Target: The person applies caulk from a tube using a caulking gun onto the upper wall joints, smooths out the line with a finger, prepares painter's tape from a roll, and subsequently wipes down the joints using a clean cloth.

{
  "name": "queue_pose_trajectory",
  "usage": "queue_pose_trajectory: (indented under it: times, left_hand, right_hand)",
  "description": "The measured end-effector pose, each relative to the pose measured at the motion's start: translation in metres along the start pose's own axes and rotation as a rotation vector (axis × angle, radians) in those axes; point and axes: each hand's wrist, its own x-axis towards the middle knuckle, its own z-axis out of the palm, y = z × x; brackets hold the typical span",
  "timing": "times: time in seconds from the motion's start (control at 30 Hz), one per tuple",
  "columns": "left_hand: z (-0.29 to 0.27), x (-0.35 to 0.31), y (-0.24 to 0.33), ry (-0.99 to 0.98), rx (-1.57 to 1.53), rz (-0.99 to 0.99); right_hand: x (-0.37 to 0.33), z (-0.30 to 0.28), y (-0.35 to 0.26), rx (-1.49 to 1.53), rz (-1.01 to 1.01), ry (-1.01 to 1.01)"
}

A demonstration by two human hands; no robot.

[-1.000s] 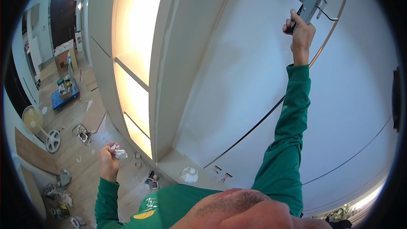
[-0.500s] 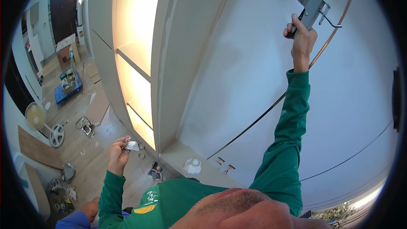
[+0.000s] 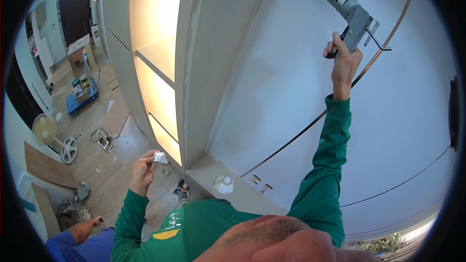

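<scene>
Gripping the grey handle of a caulk gun (image 3: 357,17), the right hand (image 3: 343,62) has its fingers wrapped shut around the grip, arm raised high against the white wall (image 3: 291,82); the gun's tube slants up to the left, its bent metal rod sticking out behind. The left hand (image 3: 142,171), held low near the lit shelves (image 3: 158,58), pinches a crumpled white rag (image 3: 159,157) between closed fingers.

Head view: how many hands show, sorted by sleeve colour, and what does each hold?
Green sleeve: 2, right hand gripping a caulk gun, left hand pinching a white wad.
Blue sleeve: 1, co-worker's hand, contents unclear.
Total: 3
</scene>
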Motion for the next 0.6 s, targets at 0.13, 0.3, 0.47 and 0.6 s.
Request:
queue_pose_trajectory:
  times: [0.13,0.3,0.47,0.6]
  left_hand:
    - [0.000,0.000,-0.001,0.011,0.014,-0.022]
    - [-0.004,0.005,-0.005,-0.009,-0.007,-0.041]
    - [-0.007,0.004,0.001,-0.034,-0.029,-0.049]
    - [-0.005,0.004,0.002,-0.049,-0.005,-0.045]
  right_hand:
    - [-0.014,0.003,0.003,0.031,0.017,-0.013]
    - [-0.031,0.001,0.010,0.038,0.046,-0.015]
    - [-0.037,0.002,0.015,0.062,0.084,-0.023]
    - [-0.051,0.004,0.021,0.078,0.095,-0.020]
